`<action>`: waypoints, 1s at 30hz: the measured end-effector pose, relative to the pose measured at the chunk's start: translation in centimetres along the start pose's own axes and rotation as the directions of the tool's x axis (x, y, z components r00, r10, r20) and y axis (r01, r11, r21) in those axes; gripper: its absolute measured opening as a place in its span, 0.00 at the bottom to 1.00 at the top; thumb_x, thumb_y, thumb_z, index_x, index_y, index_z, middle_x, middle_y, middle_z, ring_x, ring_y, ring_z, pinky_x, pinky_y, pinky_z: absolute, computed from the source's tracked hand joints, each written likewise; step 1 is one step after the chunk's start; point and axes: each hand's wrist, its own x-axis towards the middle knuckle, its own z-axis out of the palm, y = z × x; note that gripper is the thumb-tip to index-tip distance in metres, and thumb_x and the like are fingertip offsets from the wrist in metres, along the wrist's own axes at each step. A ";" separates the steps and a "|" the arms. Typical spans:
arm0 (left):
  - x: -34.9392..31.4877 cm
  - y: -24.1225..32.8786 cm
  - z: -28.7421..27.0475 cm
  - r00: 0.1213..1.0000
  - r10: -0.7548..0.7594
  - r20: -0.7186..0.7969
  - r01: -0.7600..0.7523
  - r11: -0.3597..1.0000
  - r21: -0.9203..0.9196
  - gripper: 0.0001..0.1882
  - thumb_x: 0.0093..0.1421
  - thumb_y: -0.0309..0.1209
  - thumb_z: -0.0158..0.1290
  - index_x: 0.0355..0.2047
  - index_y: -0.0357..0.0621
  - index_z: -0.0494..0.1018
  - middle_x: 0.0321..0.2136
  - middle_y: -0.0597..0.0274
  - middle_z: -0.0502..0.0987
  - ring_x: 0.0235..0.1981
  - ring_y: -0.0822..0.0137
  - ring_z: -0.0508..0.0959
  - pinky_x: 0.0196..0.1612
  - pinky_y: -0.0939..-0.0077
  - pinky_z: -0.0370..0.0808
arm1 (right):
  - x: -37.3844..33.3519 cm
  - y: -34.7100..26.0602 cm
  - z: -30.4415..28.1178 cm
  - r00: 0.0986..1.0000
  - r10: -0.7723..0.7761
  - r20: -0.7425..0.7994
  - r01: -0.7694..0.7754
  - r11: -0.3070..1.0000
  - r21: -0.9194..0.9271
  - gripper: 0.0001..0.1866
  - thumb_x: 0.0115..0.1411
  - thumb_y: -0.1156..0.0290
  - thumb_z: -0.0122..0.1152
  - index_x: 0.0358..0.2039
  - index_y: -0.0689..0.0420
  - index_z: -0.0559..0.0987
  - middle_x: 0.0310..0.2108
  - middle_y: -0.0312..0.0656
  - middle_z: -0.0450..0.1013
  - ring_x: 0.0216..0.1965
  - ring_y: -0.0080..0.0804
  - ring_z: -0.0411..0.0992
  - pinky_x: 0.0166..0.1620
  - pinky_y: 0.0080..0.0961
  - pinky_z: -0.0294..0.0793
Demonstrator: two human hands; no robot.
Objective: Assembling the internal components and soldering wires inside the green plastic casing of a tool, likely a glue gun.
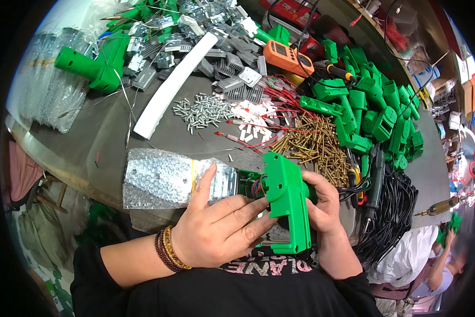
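Observation:
My right hand [326, 203] grips a green plastic housing [287, 198] from its right side, with the thumb and fingers closed on it. The left hand [216, 227] lies with fingers stretched out and apart, their tips touching the housing's left edge. Its thumb points up against a bubble-wrap bundle [161, 179] with a yellow band. Between the bundle and the housing shows a silvery part [224, 182], and coloured wires [257, 187] enter a green opening. How these parts join is hidden behind my fingers.
Beyond my hands lie silver screws [201, 111], brass screws [319, 150], red wires [287, 98] and grey metal blocks [232, 68]. A white strip [176, 84] lies at left. Green housings [380, 105], an orange meter [288, 58] and black cables [390, 211] crowd the right.

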 end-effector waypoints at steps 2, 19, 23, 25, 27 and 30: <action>0.2 0.2 -0.2 0.999 -0.006 0.050 0.005 1.000 0.028 0.24 0.42 0.38 0.65 0.42 0.45 0.79 0.37 0.64 0.79 0.37 0.65 0.80 0.65 0.23 0.50 | 0.1 -0.1 0.0 0.999 -0.037 0.011 0.038 0.999 -0.038 0.25 0.58 0.64 0.69 0.53 0.65 0.77 0.48 0.51 0.78 0.49 0.41 0.77 0.53 0.32 0.74; 0.4 0.5 -1.4 0.964 -0.260 -0.059 0.262 0.964 0.042 0.39 0.48 0.45 0.67 0.57 0.50 0.62 0.60 0.52 0.67 0.59 0.50 0.71 0.65 0.38 0.52 | 1.6 -1.6 1.1 0.953 -0.266 0.146 0.303 0.872 -0.384 0.23 0.49 0.68 0.74 0.47 0.57 0.81 0.46 0.43 0.81 0.43 0.42 0.79 0.47 0.33 0.74; 1.3 0.6 -3.1 0.954 -0.247 0.170 0.238 0.969 0.071 0.43 0.42 0.42 0.70 0.58 0.49 0.65 0.62 0.54 0.66 0.61 0.52 0.70 0.65 0.40 0.53 | 1.7 -1.6 1.1 0.957 -0.253 0.146 0.289 0.883 -0.370 0.24 0.48 0.70 0.75 0.47 0.58 0.81 0.47 0.44 0.81 0.43 0.42 0.79 0.46 0.34 0.74; 2.3 0.4 -4.3 0.898 -0.253 0.360 0.235 0.968 0.092 0.44 0.36 0.40 0.71 0.58 0.52 0.72 0.62 0.58 0.68 0.61 0.55 0.70 0.64 0.44 0.56 | 1.7 -2.1 0.9 0.972 -0.187 0.145 0.227 0.911 -0.344 0.23 0.47 0.72 0.75 0.45 0.58 0.81 0.47 0.45 0.80 0.44 0.42 0.79 0.47 0.34 0.74; 2.9 -0.8 -5.4 0.886 -0.189 0.423 0.183 0.982 0.056 0.45 0.35 0.39 0.71 0.58 0.54 0.72 0.62 0.58 0.68 0.60 0.54 0.70 0.63 0.45 0.58 | 1.5 -2.3 1.0 0.974 -0.172 0.147 0.214 0.914 -0.346 0.23 0.47 0.72 0.75 0.45 0.59 0.80 0.48 0.46 0.80 0.43 0.43 0.79 0.47 0.34 0.74; 3.6 -2.5 -6.0 0.859 -0.098 0.502 0.107 0.994 0.011 0.49 0.29 0.37 0.71 0.59 0.59 0.73 0.63 0.58 0.67 0.59 0.52 0.70 0.60 0.48 0.61 | 1.3 -2.2 1.2 0.983 -0.128 0.135 0.163 0.943 -0.292 0.23 0.46 0.73 0.75 0.45 0.58 0.80 0.48 0.45 0.80 0.43 0.43 0.79 0.47 0.34 0.74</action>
